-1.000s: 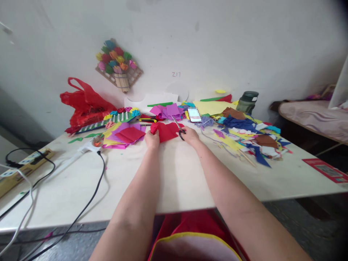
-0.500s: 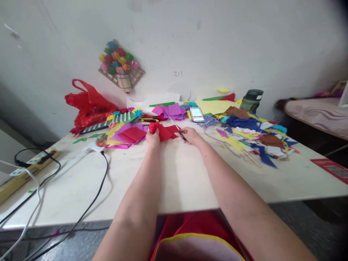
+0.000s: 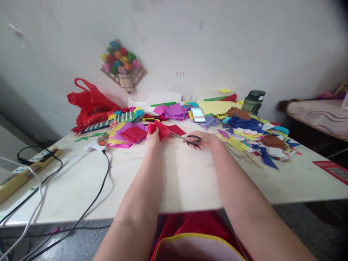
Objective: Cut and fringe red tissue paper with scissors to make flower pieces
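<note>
Pinched in my left hand (image 3: 153, 137) is a piece of red paper (image 3: 161, 129), bunched near the fingers and loose toward the right. My right hand (image 3: 199, 140) is closed on black-handled scissors (image 3: 193, 140), their metal blades pointing left. The blade tips reach the right edge of the held paper; whether they are apart there I cannot tell. Another flat red sheet (image 3: 176, 129) lies just behind the blades. Left of my left hand is a stack of purple, yellow and red paper (image 3: 133, 134).
Paper scraps (image 3: 255, 134) cover the right side, with a dark green bottle (image 3: 253, 102) behind. A phone (image 3: 198, 114) lies at the back beside purple yarn (image 3: 210, 121). On the left stand a red plastic bag (image 3: 92, 99) and a power strip (image 3: 40, 159) with cables.
My right hand has moved right and turned the scissors, so the blades now point left at the held paper instead of up and away. My left hand keeps its hold.
</note>
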Demonstrator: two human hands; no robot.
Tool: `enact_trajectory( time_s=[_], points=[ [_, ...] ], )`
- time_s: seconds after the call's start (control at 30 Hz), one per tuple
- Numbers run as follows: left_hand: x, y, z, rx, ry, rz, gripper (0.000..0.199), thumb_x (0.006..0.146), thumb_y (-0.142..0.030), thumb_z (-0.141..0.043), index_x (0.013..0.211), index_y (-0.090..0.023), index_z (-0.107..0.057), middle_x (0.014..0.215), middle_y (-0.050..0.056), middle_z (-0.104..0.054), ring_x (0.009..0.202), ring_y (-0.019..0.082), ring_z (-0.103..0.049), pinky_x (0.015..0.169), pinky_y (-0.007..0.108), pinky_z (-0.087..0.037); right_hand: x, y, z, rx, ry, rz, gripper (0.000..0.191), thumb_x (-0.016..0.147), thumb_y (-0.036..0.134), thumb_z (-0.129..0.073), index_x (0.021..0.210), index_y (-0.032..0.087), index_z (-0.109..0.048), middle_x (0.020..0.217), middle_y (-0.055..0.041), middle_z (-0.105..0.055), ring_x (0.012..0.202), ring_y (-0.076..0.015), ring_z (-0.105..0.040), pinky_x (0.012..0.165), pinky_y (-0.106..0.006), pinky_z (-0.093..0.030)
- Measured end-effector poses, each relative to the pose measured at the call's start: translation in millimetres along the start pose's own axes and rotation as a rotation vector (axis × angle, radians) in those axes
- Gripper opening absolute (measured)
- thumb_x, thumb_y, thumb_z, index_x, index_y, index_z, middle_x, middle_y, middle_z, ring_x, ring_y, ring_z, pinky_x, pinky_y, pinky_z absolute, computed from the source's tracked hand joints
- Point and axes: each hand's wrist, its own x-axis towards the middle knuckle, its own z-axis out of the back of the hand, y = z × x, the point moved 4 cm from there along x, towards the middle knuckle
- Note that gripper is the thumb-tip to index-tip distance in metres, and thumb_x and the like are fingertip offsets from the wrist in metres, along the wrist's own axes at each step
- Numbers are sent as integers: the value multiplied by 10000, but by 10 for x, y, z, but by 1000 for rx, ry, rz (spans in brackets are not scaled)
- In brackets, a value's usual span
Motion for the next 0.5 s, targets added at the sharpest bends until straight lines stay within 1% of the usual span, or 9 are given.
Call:
enact_trajectory(
  time_s=[0.07, 0.13, 0.23, 0.37, 0.5],
  points=[
    [7, 12, 4, -10, -6, 6, 95, 723, -87, -636, 777, -149, -587, 763, 39, -642, 767, 187, -665, 754, 357, -543, -22, -22, 18, -24, 37, -29, 378, 786, 424, -605, 970, 95, -591, 526, 16, -573, 347, -64, -498, 254, -141, -255],
    [15, 29, 2, -23, 1, 10, 99, 726, -89, -635, 793, -146, -589, 784, 46, -648, 762, 189, -667, 750, 366, -544, -16, -33, 16, -47, 45, -34, 387, 785, 438, -602, 956, 90, -599, 521, 8, -578, 350, -69, -507, 260, -141, -261],
    [1, 50, -14, -35, 20, 33, 102, 738, -102, -628, 818, -153, -591, 814, 49, -657, 759, 187, -670, 733, 361, -549, 42, -34, -30, -63, 24, -12, 430, 786, 499, -589, 960, 106, -591, 535, -2, -596, 367, -76, -522, 279, -143, -285],
    [-67, 37, -39, -31, 6, 68, 79, 758, -113, -616, 813, -159, -585, 841, 55, -664, 782, 176, -669, 723, 321, -547, 151, -24, -113, -51, -2, 9, 492, 769, 582, -570, 941, 121, -582, 556, -19, -616, 402, -95, -551, 296, -149, -316],
    [-135, 1, -66, -31, 8, 83, 66, 771, -118, -610, 816, -164, -590, 875, 63, -670, 805, 175, -667, 717, 302, -544, 210, 10, -179, -15, -45, -3, 522, 754, 617, -566, 929, 125, -574, 556, -21, -615, 416, -110, -567, 299, -159, -327]
  ],
)
